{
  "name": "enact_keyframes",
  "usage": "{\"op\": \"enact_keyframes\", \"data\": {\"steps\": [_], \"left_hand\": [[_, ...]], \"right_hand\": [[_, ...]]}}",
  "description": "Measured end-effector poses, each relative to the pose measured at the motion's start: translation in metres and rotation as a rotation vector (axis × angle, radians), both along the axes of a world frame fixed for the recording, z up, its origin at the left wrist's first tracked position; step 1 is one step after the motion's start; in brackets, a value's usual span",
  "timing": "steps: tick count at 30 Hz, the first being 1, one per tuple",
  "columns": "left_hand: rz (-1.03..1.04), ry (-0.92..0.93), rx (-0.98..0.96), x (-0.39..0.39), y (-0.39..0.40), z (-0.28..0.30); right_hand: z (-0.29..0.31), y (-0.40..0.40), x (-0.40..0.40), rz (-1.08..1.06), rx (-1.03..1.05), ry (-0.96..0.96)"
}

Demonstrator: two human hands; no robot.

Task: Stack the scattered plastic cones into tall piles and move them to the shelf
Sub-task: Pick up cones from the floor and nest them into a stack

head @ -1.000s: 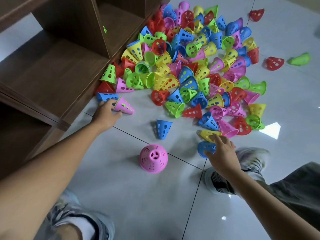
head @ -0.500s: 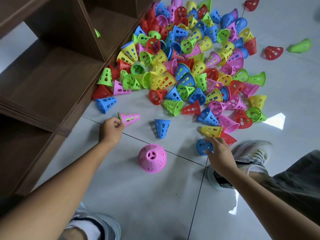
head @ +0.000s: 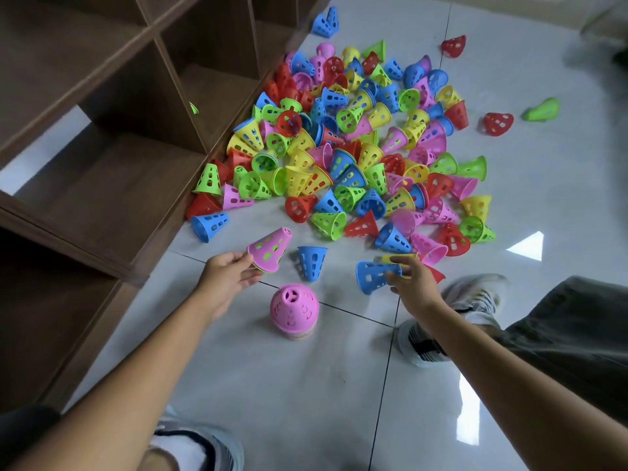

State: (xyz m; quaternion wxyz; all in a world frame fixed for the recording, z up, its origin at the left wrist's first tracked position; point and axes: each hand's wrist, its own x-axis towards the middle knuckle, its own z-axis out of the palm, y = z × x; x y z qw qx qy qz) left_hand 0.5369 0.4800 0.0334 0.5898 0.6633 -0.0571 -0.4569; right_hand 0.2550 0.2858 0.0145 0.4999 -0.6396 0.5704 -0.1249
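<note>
A big heap of perforated plastic cones [head: 356, 164] in red, blue, yellow, green and pink lies on the tiled floor beside a brown wooden shelf [head: 102, 185]. My left hand [head: 229, 277] holds a pink cone [head: 270, 248] by its rim, with a green one nested inside, lifted off the floor. My right hand [head: 413, 280] grips a blue cone [head: 372, 275] lying sideways, together with a yellow cone [head: 396, 258] behind it. A pink-topped pile of cones [head: 294, 309] stands upright on the floor between my hands. A lone blue cone [head: 312, 261] stands just beyond it.
Stray cones lie apart at the far right: red ones [head: 498, 124] and a green one [head: 542, 110]. Two blue cones [head: 326, 23] sit by the shelf's far end. My shoes [head: 452, 321] rest on the floor near the right hand. Shelf compartments are open at left.
My left hand has lifted the pink cone and turned it tip-up. My right hand has picked the blue cone off the floor along with the yellow one. The camera has pulled back.
</note>
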Motion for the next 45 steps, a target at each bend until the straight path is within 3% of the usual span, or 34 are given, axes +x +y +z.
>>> {"op": "enact_keyframes", "data": {"steps": [10,17,26,32,42,45], "left_hand": [[-0.023,0.054,-0.212,-0.014,-0.001,0.086],[-0.239,0.069,-0.168,-0.017,0.018,0.116],[-0.333,0.123,-0.164,-0.023,0.031,0.12],[-0.429,0.034,-0.062,-0.023,0.036,0.11],[-0.337,-0.005,0.04,-0.022,0.052,0.078],[-0.326,-0.005,0.067,-0.022,0.056,0.07]], "right_hand": [[0.065,0.015,0.021,-0.117,0.166,-0.385],[0.102,0.027,0.031,-0.105,0.181,-0.523],[0.137,0.042,0.04,0.013,0.257,-0.677],[0.157,0.055,0.05,0.159,0.178,-0.637],[0.153,0.087,0.059,0.551,-0.278,-0.252],[0.149,0.099,0.062,0.614,-0.332,-0.189]]}}
